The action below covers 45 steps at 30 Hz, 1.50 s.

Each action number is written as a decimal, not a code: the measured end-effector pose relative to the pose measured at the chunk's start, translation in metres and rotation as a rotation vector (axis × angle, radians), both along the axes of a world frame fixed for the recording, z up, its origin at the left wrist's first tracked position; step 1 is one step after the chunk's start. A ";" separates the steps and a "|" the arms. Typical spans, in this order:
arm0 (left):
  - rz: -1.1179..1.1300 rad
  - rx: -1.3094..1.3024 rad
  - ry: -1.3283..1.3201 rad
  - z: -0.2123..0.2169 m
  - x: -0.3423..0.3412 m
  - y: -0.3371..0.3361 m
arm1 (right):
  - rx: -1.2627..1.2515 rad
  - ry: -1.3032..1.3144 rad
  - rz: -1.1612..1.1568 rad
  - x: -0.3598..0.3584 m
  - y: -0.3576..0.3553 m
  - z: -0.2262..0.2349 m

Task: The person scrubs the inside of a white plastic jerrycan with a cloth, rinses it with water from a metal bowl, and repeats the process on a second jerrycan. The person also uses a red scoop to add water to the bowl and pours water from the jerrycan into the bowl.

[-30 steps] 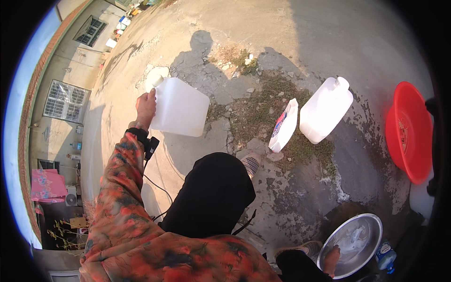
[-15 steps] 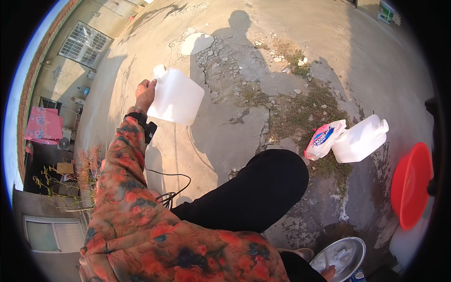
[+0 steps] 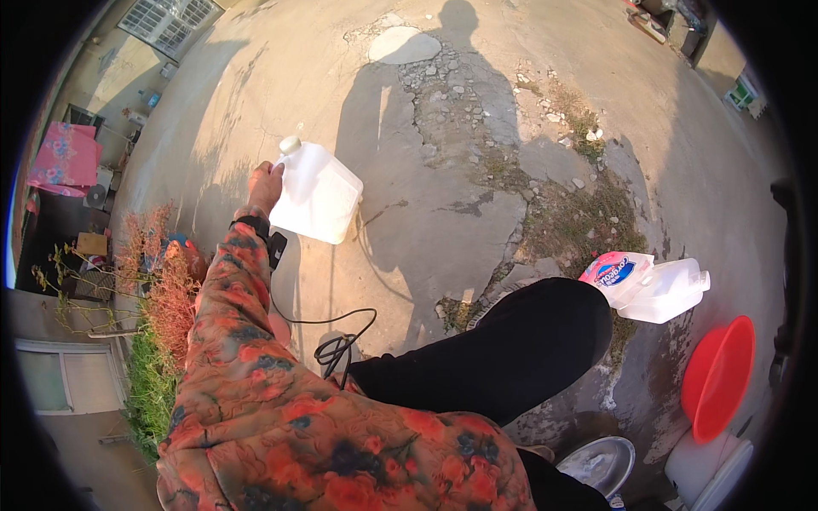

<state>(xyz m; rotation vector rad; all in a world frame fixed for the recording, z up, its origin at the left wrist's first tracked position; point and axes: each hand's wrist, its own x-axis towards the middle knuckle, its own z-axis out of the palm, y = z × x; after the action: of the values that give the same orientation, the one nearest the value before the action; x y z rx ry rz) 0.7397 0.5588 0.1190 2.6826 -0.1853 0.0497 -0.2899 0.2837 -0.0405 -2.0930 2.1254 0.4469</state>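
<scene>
My left hand grips the handle of a white plastic jug with a white cap, carried out in front of me above cracked concrete. My left arm wears an orange-and-black flowered sleeve with a dark wrist device and a black cable hanging from it. My right hand is out of sight. My leg in black trousers steps forward at the lower middle.
A second white jug lies on its side next to a pink-and-white bag. A red basin and a metal bowl sit at the lower right. Dry reddish plants border the left. A pink cloth hangs far left.
I have walked forward and turned, so the second jug, bag and red basin slid to the lower right. The jug stays in my left hand, and my leg has swung forward.
</scene>
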 end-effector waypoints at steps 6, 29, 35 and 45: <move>0.059 0.066 0.027 -0.023 0.005 0.040 | 0.022 0.034 0.020 0.027 -0.009 0.018; 0.189 0.068 -0.068 0.016 0.035 0.057 | 0.037 0.086 -0.020 0.033 -0.018 0.022; 0.051 -0.306 -0.044 0.087 0.018 -0.053 | 0.036 0.082 -0.048 0.021 -0.013 0.014; -0.221 -0.392 0.030 0.149 -0.032 -0.161 | 0.032 0.092 -0.107 -0.009 0.000 0.002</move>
<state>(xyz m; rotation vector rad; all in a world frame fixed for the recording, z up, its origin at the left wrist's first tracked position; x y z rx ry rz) 0.7078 0.3976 0.2678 2.2575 -0.4153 -0.0212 -0.2994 0.2840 -0.0386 -1.9665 2.2519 0.5699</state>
